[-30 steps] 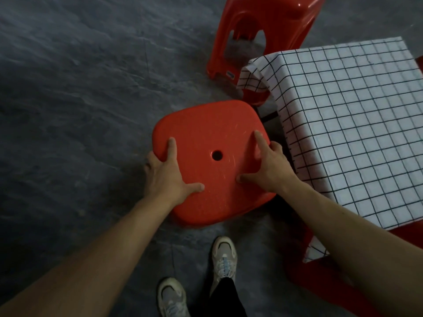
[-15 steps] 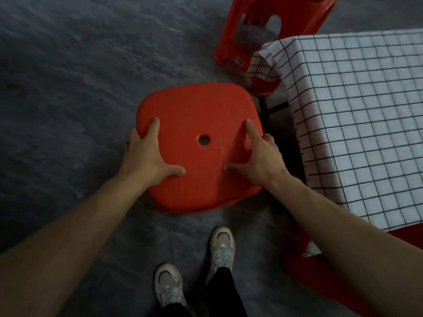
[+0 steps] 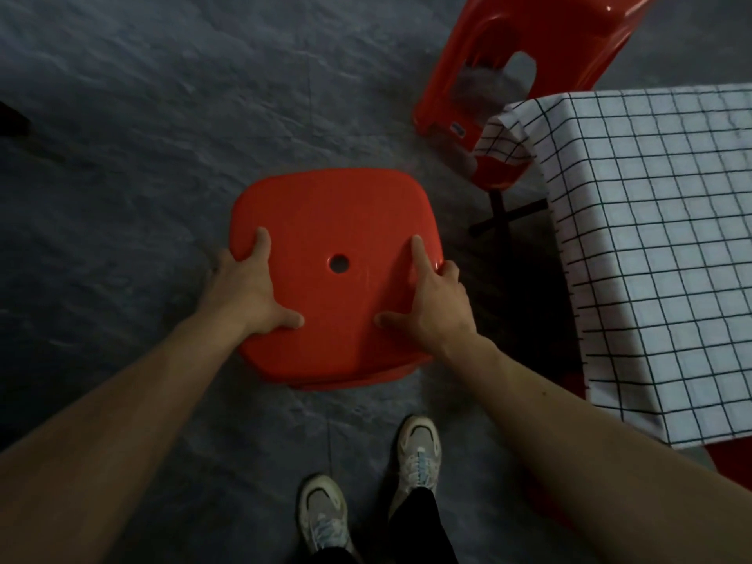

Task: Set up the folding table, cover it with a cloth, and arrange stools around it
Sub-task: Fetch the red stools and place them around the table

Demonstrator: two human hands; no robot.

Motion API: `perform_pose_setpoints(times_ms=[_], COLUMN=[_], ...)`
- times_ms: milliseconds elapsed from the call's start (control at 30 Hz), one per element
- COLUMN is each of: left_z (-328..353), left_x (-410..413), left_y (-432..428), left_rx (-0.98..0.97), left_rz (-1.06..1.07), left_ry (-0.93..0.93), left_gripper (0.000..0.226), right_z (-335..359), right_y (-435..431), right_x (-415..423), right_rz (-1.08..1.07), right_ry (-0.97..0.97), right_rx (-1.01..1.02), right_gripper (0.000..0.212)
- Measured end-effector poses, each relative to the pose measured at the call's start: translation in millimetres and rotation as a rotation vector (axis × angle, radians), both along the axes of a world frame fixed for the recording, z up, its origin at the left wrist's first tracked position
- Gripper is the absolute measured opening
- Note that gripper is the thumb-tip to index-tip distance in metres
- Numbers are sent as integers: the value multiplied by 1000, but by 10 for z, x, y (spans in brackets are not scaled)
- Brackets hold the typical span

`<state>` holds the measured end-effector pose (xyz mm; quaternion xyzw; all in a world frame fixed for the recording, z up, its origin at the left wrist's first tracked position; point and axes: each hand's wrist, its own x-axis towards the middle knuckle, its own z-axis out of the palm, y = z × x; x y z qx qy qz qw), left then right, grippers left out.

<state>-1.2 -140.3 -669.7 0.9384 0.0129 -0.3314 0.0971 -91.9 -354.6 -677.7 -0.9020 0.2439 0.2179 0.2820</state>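
Note:
A red plastic stool [image 3: 333,213] with a round hole in its seat stands on the dark floor, left of the table. My left hand [image 3: 248,291] grips the seat's left edge, thumb on top and fingers over the rim. My right hand [image 3: 431,303] holds the right edge, with the index finger flat on the seat and the other fingers curled round the rim. The table at the right is covered by a white cloth with a black grid [image 3: 651,238]. A black crossed table leg [image 3: 504,217] shows below the cloth.
A second red stool [image 3: 525,46] stands at the table's far corner. Part of a third red stool [image 3: 728,462] shows under the cloth's near edge. My two shoes [image 3: 419,449] are just behind the held stool. Grey floor lies to the left, with a dark object [image 3: 12,120] at the edge.
The held stool has shifted left with both hands on it, and the gap between it and the clothed table has widened. The grip looks the same.

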Motion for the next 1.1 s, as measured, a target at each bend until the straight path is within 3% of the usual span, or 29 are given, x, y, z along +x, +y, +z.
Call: perform_pose_setpoints(times_ms=[133,633,833,1100], left_z=[29,33,80,83], left_x=[-24,-200,-270,-271], left_y=[-64,418,403,447], left_rx=[36,-56,49,71], left_rz=[-7,107,-20,-154], left_ry=[64,22,-93,-139], left_gripper=[158,155,145,143], right_z=[12,-15,5,126], right_y=[-3,378,437,593], right_x=[-15,-138,-129,172], right_rz=[-15,31,63,309], right_ry=[8,-30,-5,91], right_rx=[20,32,43,-146], right_gripper=[126,121,126,121])
